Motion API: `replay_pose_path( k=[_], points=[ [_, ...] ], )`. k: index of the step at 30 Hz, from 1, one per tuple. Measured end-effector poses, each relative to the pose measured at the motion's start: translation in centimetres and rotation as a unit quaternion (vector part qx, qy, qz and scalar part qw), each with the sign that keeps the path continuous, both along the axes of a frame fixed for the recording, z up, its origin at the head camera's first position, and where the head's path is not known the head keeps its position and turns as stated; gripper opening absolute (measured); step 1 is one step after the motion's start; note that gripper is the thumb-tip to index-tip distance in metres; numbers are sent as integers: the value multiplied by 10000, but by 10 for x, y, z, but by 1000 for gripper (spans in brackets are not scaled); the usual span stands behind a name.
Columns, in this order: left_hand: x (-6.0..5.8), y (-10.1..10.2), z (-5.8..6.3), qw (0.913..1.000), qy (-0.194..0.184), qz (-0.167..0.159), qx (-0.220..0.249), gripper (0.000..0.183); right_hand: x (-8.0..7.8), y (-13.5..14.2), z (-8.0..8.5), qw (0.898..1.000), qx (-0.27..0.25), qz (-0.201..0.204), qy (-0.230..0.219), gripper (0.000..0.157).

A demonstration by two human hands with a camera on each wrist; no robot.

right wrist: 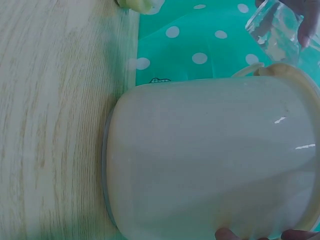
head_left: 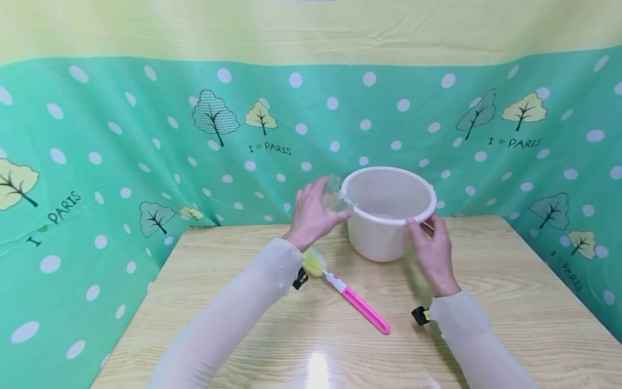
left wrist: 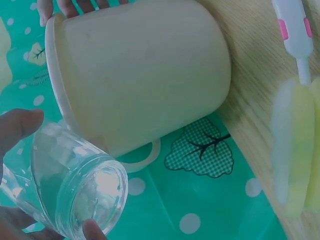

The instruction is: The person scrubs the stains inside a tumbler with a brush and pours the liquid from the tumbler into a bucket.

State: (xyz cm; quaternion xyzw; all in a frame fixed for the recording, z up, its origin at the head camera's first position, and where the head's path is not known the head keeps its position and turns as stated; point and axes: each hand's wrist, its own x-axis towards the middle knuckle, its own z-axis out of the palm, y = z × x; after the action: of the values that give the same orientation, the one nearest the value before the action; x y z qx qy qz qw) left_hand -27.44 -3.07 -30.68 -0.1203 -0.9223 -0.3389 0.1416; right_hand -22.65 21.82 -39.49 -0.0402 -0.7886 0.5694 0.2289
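My left hand (head_left: 313, 215) grips a clear glass cup (left wrist: 80, 185), fingers and thumb spread round its side. The cup is tipped sideways beside the left rim of a white plastic bucket (head_left: 379, 237), its base facing the left wrist camera. At the bucket's right side, my right hand (head_left: 434, 251) holds the rim, thumb on the near edge and fingers round the outer wall. A bottle brush (head_left: 362, 307) with a pink and white handle and a yellow sponge head lies on the table, its head partly behind my left forearm.
The bucket is at the back of a wooden table (head_left: 510, 286), close to a green dotted cloth (head_left: 335, 124) that hangs behind and at both sides. A white bucket handle (left wrist: 150, 157) hangs on the far side.
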Motion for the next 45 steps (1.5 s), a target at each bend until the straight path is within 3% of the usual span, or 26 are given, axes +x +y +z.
replay_pose_path(
  k=[45],
  points=[
    [0,5,27,9945,-366,-111,-972,94,0,0,0,10000,-50,42,-59,69]
  ],
)
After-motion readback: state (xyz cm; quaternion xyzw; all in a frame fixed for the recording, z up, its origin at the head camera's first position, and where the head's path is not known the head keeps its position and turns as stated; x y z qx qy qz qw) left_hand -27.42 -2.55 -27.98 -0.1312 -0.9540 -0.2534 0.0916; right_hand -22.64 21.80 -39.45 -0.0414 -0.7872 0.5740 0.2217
